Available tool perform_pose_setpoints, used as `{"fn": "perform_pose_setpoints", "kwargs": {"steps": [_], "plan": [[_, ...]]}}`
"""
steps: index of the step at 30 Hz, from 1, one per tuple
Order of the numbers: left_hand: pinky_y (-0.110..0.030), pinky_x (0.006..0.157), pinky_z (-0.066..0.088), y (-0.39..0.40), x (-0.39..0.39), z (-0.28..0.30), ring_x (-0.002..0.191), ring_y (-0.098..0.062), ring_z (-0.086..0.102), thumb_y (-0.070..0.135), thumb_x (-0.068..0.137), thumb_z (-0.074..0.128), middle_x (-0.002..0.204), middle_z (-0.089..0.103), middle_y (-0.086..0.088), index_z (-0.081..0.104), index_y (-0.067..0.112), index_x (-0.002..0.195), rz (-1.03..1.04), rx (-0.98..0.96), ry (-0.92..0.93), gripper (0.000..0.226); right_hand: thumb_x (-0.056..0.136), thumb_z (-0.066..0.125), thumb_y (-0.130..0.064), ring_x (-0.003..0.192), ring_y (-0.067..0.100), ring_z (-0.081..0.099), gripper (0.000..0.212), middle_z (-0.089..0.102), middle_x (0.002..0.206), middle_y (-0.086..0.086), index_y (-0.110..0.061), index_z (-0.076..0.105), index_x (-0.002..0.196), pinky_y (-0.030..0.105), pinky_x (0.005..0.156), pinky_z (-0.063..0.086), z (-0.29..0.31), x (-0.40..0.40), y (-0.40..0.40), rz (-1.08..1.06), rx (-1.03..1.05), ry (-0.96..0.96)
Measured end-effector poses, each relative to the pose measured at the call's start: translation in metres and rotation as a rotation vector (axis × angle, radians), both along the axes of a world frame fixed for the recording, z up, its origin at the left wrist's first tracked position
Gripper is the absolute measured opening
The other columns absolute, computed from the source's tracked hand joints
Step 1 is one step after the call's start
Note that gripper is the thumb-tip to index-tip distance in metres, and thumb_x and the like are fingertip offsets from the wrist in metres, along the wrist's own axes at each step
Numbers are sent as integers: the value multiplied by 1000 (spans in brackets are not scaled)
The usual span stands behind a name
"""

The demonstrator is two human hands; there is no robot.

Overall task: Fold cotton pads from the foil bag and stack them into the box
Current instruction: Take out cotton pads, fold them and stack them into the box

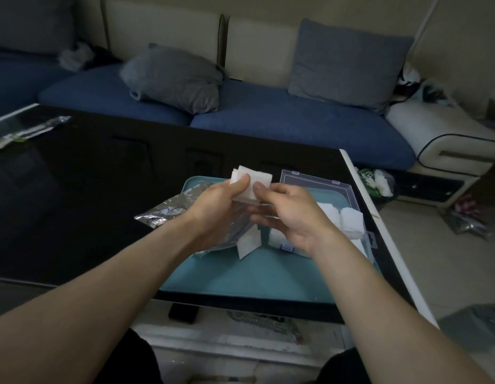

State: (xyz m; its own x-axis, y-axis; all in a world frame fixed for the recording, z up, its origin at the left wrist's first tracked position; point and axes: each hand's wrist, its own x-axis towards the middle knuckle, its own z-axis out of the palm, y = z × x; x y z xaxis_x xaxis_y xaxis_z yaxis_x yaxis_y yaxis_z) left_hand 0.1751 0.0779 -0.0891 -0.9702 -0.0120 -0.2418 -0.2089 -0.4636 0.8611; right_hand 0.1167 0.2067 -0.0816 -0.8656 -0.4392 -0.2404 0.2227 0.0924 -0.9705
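Both hands hold a white cotton pad (256, 178) up above the teal tray (257, 275). My left hand (216, 206) pinches its left edge with the thumb on top. My right hand (290, 214) pinches its right side with thumb and forefinger. The silver foil bag (163, 212) lies on the tray's left edge, partly under my left wrist. The clear plastic box (318, 184) stands open at the right of the tray, with folded white pads (349, 220) stacked inside. Another white pad (247, 243) lies on the tray below my hands.
The tray sits on a black glossy table (74, 195) with a white right edge. A clear wrapper (27, 131) lies at the table's far left. A blue sofa (268, 117) with grey cushions stands behind. Bags lie on the floor at the right.
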Motion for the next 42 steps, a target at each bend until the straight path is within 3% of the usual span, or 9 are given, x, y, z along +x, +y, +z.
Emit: {"fn": "perform_pose_setpoints", "kwargs": {"steps": [5, 10, 13, 18, 24, 27, 32, 38, 42], "plan": [[-54, 113, 30, -22, 6, 7, 120, -39, 49, 43, 95, 45, 135, 51, -27, 53, 0, 138, -191, 69, 23, 62, 88, 74, -13, 66, 4, 65, 13, 74, 82, -5, -13, 70, 100, 18, 57, 47, 8, -9, 20, 187, 4, 257], [-42, 87, 56, -25, 10, 3, 88, -33, 68, 36, 92, 56, 106, 64, -26, 58, -4, 120, -494, -24, -19, 49, 81, 79, -1, 67, -2, 63, 17, 72, 75, -9, -11, 74, 93, 13, 65, 47, 4, -5, 21, 456, 139, 461], [-29, 54, 49, -17, 6, -5, 54, -21, 56, 29, 90, 64, 77, 64, -18, 62, 0, 93, -296, -352, 2, 29, 74, 86, -3, 66, -8, 56, 32, 71, 83, -10, -17, 73, 99, 9, 66, 44, -1, -6, 15, 399, 252, 600], [-26, 50, 43, -21, -3, -9, 47, -13, 52, 22, 94, 63, 54, 59, -2, 66, 3, 77, 199, -845, 119, 26, 76, 86, -12, 72, -8, 57, 34, 67, 93, -12, -20, 66, 102, 11, 68, 43, -4, -15, 20, 375, 379, 649], [-31, 51, 52, -30, -10, -17, 53, -20, 61, 8, 97, 59, 66, 62, -11, 63, 4, 94, 337, -566, 95, 6, 72, 85, -23, 106, 20, 46, 55, 53, 109, 0, -36, 65, 121, 35, 82, 42, -23, -16, 9, 572, 1031, 845], [-34, 56, 59, -26, -6, -15, 58, -24, 64, -4, 96, 53, 72, 64, -13, 58, 0, 108, 303, -498, 63, 14, 76, 80, -21, 108, 27, 46, 33, 57, 106, 3, -30, 72, 108, 36, 79, 35, -32, -15, -2, 570, 1130, 921], [-34, 53, 57, -25, -2, -11, 55, -24, 64, -6, 92, 58, 72, 64, -17, 59, 10, 116, 303, -528, 115, 29, 77, 83, -28, 92, 17, 61, 11, 70, 86, -5, -30, 72, 76, 32, 78, 47, -22, -23, 6, 450, 921, 849], [-29, 46, 48, -21, -5, -6, 50, -18, 62, -1, 91, 56, 68, 63, -14, 61, 5, 104, 407, -561, 126, 15, 63, 82, -20, 70, 10, 69, 30, 77, 85, 2, -14, 74, 91, 21, 62, 52, 6, -11, 25, 235, -68, 78], [-33, 63, 52, -6, -9, -4, 68, -17, 66, 28, 99, 55, 73, 68, -3, 64, 11, 95, 434, -409, 36, 20, 70, 76, -20, 67, 11, 70, 30, 76, 85, 8, -8, 75, 98, 18, 56, 51, -1, 0, 9, 166, -156, -151]]}}
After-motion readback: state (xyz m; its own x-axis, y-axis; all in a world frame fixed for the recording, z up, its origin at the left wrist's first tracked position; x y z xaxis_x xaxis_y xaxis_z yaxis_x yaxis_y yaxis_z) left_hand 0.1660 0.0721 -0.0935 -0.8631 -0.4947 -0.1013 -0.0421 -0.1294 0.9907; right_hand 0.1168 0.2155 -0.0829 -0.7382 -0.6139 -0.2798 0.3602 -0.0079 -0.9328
